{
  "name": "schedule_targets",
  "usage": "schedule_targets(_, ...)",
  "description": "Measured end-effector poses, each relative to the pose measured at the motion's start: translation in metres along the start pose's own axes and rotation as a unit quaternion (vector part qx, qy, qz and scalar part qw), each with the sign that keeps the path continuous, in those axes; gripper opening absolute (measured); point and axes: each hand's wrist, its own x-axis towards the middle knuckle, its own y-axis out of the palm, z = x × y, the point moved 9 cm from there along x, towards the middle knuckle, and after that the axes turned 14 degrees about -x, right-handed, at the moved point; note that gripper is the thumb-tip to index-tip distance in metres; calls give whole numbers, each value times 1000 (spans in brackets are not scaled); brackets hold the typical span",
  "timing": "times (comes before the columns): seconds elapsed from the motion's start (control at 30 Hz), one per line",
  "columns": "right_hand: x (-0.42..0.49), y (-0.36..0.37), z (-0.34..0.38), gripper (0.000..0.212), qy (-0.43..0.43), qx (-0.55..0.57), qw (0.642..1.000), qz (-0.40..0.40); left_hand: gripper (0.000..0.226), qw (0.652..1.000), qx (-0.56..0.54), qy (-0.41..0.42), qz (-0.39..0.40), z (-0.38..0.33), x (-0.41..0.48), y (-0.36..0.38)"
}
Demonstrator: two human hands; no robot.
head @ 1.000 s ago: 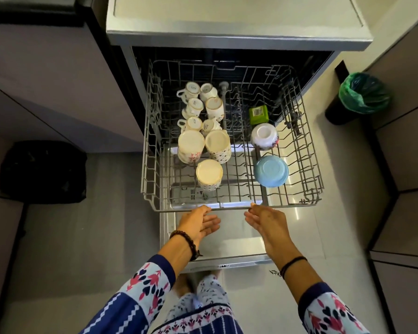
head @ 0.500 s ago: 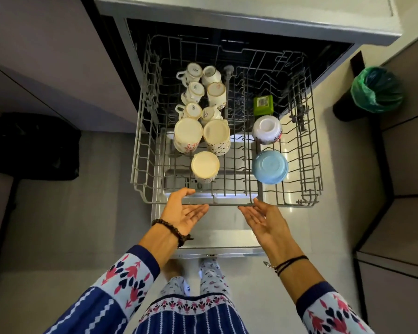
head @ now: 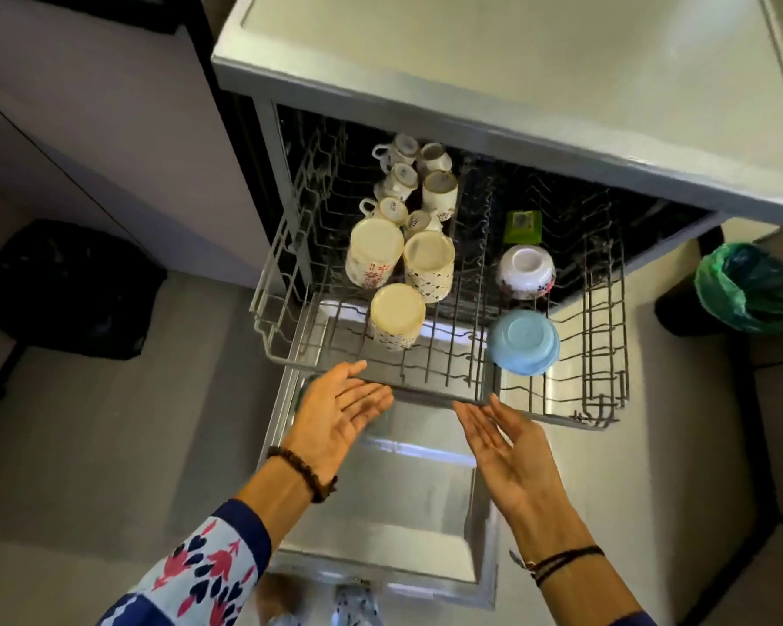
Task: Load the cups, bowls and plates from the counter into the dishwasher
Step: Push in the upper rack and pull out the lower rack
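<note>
At the open dishwasher (head: pixel 270 183), a person faces the upper rack (head: pixel 276 350), which is drawn partway out above the lowered door (head: pixel 380 503). The left hand (head: pixel 340 408) and right hand (head: pixel 507 445) hover just before the rack's front rim, palms up and fingers straight, grasping nothing. Whether the left fingertips touch the wire cannot be told. Small teacups (head: pixel 401 183) lie tipped at the back left of the rack, with three tall mugs (head: pixel 398 316) upended in front of them. To the right sit a green container (head: pixel 523 225), a patterned white bowl (head: pixel 526 266) and a blue bowl (head: pixel 523 341), each bottom up. No plates show in this rack. Cups and bowls appear largely loaded, so plates look like the remaining job. No lower rack is in view.
</note>
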Motion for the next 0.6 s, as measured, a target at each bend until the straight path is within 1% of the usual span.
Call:
schedule_targets(0.13, 22, 29, 36, 42, -24, -5, 999, 33, 33, 999, 1, 18, 38, -13, 31, 32)
schedule_targets(0.2, 32, 42, 55, 35, -36, -1, 998, 42, 34, 999, -2, 30, 42, -19, 43, 53)
schedule_targets(0.27, 41, 56, 69, 27, -38, -10, 998, 49, 30, 998, -17, 48, 44, -28, 53, 73)
schedule_targets(0.33, 48, 66, 77, 24, -33, -35, 998, 51, 20, 997, -37, 60, 43, -35, 62, 87)
schedule_targets(0.5, 59, 77, 92, 25, -31, -73, 995, 54, 13, 996, -27, 63, 55, -45, 74, 102)
schedule_targets(0.6, 67, 80, 99, 31, -38, -88, 994, 58, 12, 996, -30, 67, 57, -46, 80, 109)
